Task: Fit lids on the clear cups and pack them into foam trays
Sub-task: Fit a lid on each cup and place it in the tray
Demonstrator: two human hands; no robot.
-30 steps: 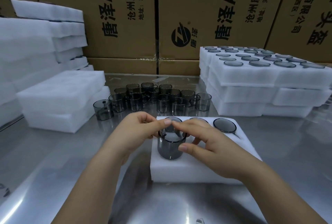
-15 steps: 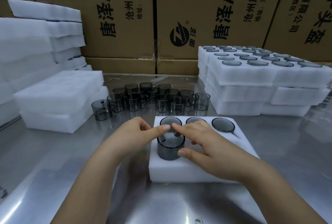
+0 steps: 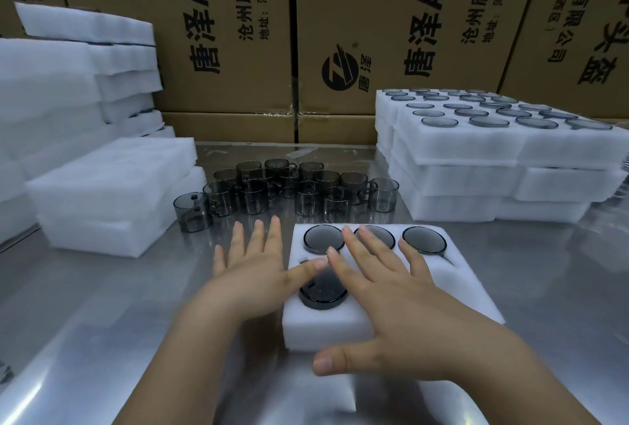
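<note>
Spread flat, left hand [image 3: 252, 268] and right hand [image 3: 401, 302] half hide the lidded cup [image 3: 323, 295] in its foam tray [image 3: 326, 329].

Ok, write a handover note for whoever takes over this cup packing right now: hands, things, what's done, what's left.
Left hand: open, thumb on the lid of the cup seated front-left in the foam tray.
Right hand: open, flat over the tray, holding nothing.
Done: three lidded cups in the back row, plus this one.
Left: loose cups on the table behind the tray; the other front slots are hidden under the right hand.
Full trays stacked on the right, spare foam on the left.
</note>
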